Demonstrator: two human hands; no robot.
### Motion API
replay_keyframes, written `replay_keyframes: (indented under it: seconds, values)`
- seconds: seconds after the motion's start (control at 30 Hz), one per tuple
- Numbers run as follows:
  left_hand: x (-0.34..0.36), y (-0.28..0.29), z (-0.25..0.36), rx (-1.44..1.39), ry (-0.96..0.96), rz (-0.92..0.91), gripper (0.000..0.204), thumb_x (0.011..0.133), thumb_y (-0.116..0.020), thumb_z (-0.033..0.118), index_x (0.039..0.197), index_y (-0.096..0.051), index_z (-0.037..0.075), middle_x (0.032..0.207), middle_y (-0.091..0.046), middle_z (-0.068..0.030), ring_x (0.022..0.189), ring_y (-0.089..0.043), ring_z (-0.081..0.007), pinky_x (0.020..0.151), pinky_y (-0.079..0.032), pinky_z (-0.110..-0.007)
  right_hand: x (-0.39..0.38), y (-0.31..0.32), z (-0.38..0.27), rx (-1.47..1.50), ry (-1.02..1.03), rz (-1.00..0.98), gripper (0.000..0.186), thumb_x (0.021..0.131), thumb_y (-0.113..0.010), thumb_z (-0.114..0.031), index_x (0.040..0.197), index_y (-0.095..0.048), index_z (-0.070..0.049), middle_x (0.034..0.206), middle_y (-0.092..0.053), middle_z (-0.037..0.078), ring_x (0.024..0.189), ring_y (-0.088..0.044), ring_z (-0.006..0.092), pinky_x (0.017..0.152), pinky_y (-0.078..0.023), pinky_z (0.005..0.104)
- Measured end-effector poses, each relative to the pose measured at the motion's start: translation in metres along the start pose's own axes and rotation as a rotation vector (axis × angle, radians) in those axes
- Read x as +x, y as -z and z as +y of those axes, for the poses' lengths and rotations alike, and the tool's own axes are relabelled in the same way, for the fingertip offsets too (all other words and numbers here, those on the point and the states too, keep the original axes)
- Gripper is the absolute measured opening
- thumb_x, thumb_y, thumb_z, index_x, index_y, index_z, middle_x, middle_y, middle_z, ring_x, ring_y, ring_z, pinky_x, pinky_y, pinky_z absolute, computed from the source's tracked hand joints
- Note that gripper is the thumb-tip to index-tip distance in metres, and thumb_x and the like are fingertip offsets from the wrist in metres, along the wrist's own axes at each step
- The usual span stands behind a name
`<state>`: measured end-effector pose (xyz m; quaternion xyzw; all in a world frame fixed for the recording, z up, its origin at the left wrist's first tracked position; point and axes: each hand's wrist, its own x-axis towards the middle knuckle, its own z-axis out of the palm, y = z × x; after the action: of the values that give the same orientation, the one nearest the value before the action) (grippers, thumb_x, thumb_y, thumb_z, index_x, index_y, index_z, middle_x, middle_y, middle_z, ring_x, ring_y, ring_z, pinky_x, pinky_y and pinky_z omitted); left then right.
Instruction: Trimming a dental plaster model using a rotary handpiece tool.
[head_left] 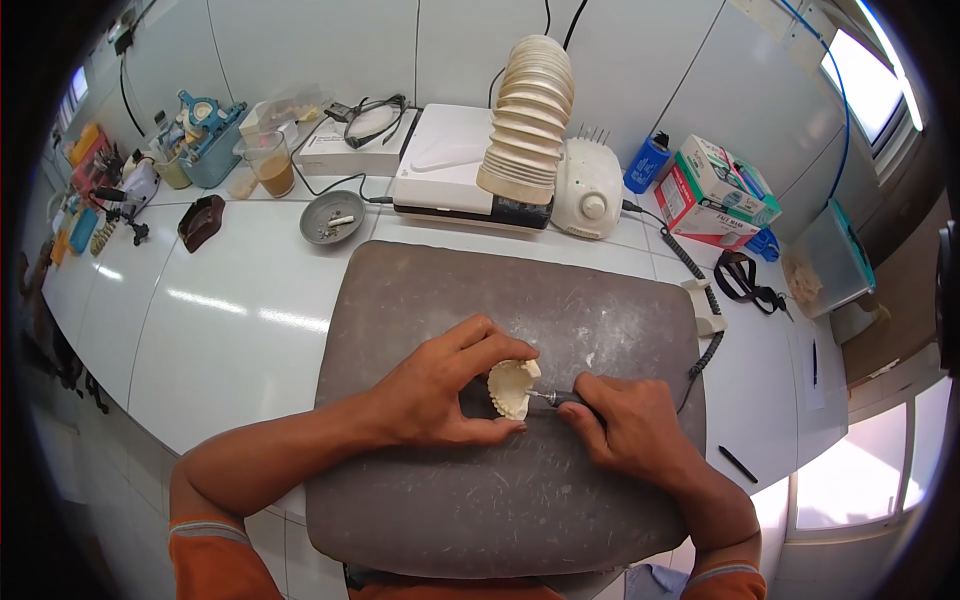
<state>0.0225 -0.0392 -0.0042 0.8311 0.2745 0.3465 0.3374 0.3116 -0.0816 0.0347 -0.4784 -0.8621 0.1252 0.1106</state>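
Observation:
A cream plaster dental cast (510,391) with a row of teeth is held over the middle of the scratched grey-brown mat (480,500). My left hand (450,385) grips the cast between thumb and fingers, thumb at its lower edge and fingers at its upper edge. My right hand (630,425) is closed around a dark rotary handpiece (560,398), whose silver tip points left into the hollow of the cast. Whether the tip touches the plaster is hard to tell. A coiled cord (700,362) runs along the mat's right side.
Behind the mat stand a white machine (445,150) with a ribbed hose (525,110), a control box (590,190), a grey dish (330,217) and stacked boxes (720,200). Tools (120,200) crowd the left. A plastic bin (830,265) and black pen (737,462) lie right.

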Motion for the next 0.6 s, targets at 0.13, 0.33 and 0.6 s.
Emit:
replay_keyframes:
  seconds: [0.13,0.33,0.6]
  values:
    - [0.0002,0.0004,0.0009,-0.008,0.009,-0.002,0.073,0.08,-0.099,0.022,0.146,-0.07,0.009,0.124,-0.067,-0.0118,0.113,-0.072,-0.0279,0.096,-0.062,-0.038,0.0005,0.0002,-0.0003,0.007,0.008,0.016,0.04,0.11,-0.068,-0.042,0.091,-0.061,-0.008,0.076,-0.07,0.011,0.065,-0.071,0.0385,0.057,-0.05,0.0506]
    - [0.0006,-0.0001,0.0003,-0.024,0.03,-0.012,0.074,0.08,-0.099,0.022,0.146,-0.07,0.009,0.125,-0.066,-0.0114,0.114,-0.072,-0.0273,0.096,-0.063,-0.038,0.0008,0.0,0.0008,-0.003,0.004,0.009,0.04,0.11,-0.069,-0.042,0.091,-0.061,-0.008,0.076,-0.069,0.011,0.065,-0.071,0.0383,0.057,-0.05,0.0505]
    - [0.0,-0.0005,0.0003,-0.017,0.033,-0.018,0.073,0.08,-0.099,0.023,0.146,-0.07,0.009,0.125,-0.067,-0.0112,0.115,-0.072,-0.0281,0.098,-0.062,-0.039,0.0,0.0005,0.0001,0.0,0.009,0.011,0.041,0.11,-0.068,-0.043,0.092,-0.062,-0.008,0.077,-0.07,0.011,0.064,-0.071,0.0386,0.057,-0.05,0.0509]
